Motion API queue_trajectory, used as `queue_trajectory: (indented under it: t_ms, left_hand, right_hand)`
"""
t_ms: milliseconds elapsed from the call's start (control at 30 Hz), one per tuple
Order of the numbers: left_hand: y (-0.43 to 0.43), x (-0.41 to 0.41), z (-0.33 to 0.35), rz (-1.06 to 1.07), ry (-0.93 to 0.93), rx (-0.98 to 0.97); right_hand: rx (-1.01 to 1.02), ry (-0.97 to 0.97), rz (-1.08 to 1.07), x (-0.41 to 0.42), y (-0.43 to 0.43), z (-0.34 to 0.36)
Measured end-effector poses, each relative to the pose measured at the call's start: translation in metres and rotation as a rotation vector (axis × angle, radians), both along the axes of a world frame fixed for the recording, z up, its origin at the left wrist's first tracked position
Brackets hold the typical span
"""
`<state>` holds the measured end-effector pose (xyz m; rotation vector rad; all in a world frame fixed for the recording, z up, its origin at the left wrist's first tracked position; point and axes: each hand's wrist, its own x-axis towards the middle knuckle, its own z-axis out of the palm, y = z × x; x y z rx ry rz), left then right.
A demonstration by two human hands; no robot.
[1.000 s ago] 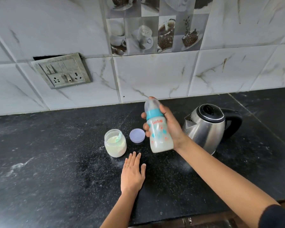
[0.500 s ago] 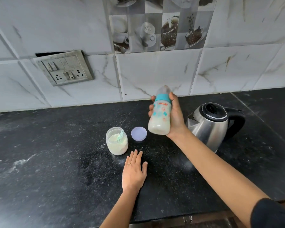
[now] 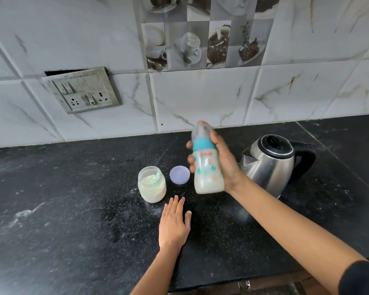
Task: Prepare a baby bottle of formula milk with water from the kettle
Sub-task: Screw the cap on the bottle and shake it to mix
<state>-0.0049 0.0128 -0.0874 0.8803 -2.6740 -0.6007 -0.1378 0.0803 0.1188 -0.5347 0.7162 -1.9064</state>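
Observation:
My right hand [image 3: 224, 162] grips a capped baby bottle [image 3: 207, 165] with a teal collar, held upright above the black counter and filled with milky liquid. My left hand [image 3: 174, 224] rests flat on the counter, fingers straight, just in front of an open jar of formula powder [image 3: 151, 184] with a scoop inside. The jar's lilac lid [image 3: 179, 174] lies beside it. A steel kettle [image 3: 271, 165] with a black lid and handle stands to the right of the bottle.
The black stone counter [image 3: 73, 220] is dusted with white powder. A tiled wall with a switch and socket plate [image 3: 83, 90] rises behind. The counter's front edge runs along the bottom right.
The bottle rose and tipped right half a second ago, and has now come back down with its top leaning left. My left hand has stayed flat on the counter.

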Motion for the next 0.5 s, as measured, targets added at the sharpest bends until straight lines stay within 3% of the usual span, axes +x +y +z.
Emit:
queue_trajectory:
  t_ms: [100,267,400,500]
  left_hand:
    - [-0.001,-0.001,-0.001,-0.006,-0.004,-0.001]
    - [-0.001,0.0,0.0,-0.005,-0.014,0.0]
    - [-0.001,0.0,0.0,-0.006,-0.018,-0.012]
    - [-0.001,0.0,0.0,-0.006,-0.012,-0.002]
  right_hand:
    - [0.017,-0.176,-0.057,-0.014,-0.003,0.005]
    - [0.08,0.06,-0.063,0.004,0.004,-0.011]
    - [0.054,-0.182,-0.106,-0.014,0.001,0.003]
    - [0.102,-0.087,-0.065,-0.009,0.003,-0.006]
